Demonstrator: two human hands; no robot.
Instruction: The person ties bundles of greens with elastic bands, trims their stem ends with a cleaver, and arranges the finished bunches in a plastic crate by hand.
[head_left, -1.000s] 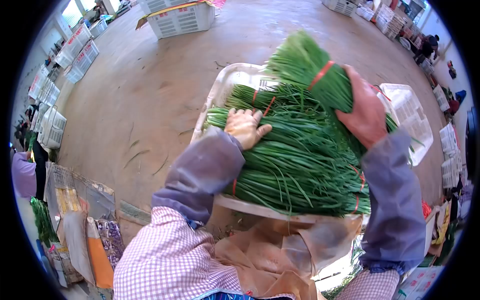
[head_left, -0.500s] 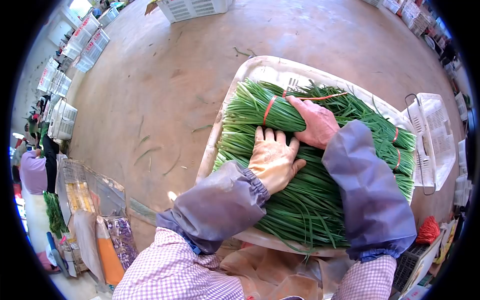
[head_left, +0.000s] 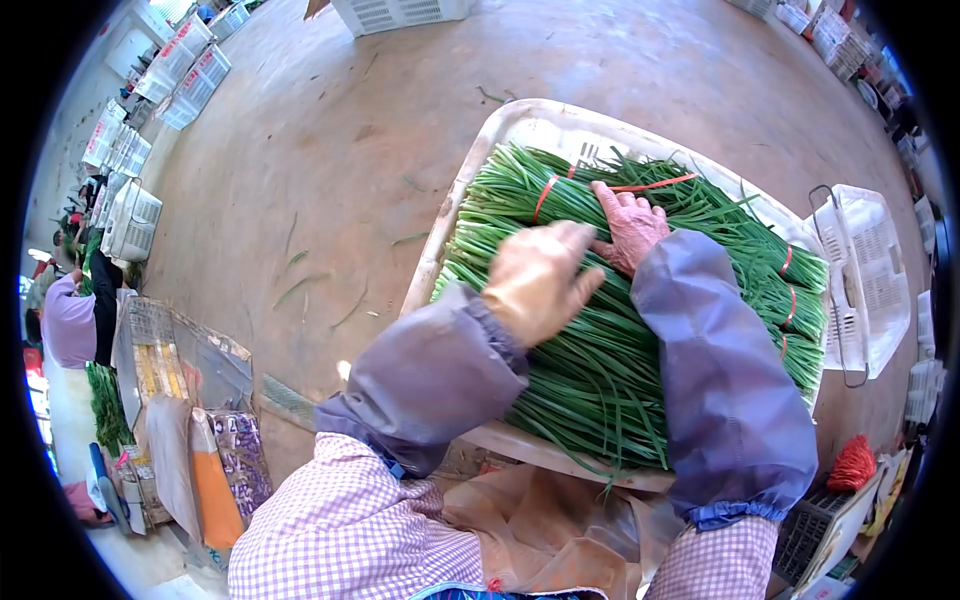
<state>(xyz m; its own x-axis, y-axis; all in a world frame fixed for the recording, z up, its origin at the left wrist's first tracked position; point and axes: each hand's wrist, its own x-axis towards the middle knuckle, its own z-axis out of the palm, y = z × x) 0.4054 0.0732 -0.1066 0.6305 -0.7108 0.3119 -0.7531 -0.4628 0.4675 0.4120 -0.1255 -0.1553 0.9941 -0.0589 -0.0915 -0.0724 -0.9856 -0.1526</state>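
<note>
Bundles of garlic chives [head_left: 600, 390] fill a white plastic crate [head_left: 425, 255] in front of me. Their pale cut stems point left on the near side, while stems with red bands show at the right end. My right hand [head_left: 632, 228] lies with its fingers apart on the upper bundle, beside a red tie [head_left: 545, 199]. A loose orange-red strip [head_left: 655, 185] runs just past its fingertips. My left hand [head_left: 540, 280] is over the chives, thumb spread and fingers smeared by motion, with nothing seen in it. Its palm is hidden.
A white crate with a wire handle [head_left: 865, 285] adjoins the full crate's right side. Red twine [head_left: 852, 462] lies at lower right. Stacked white crates [head_left: 195, 85] line the left wall. A person in a purple top [head_left: 68, 325] is at far left. Stray leaves [head_left: 298, 288] lie on the floor.
My left hand has lifted off the chives and tilted to the right. My right hand has drawn back slightly across the bundle, its fingers now more spread. The view has shifted a little.
</note>
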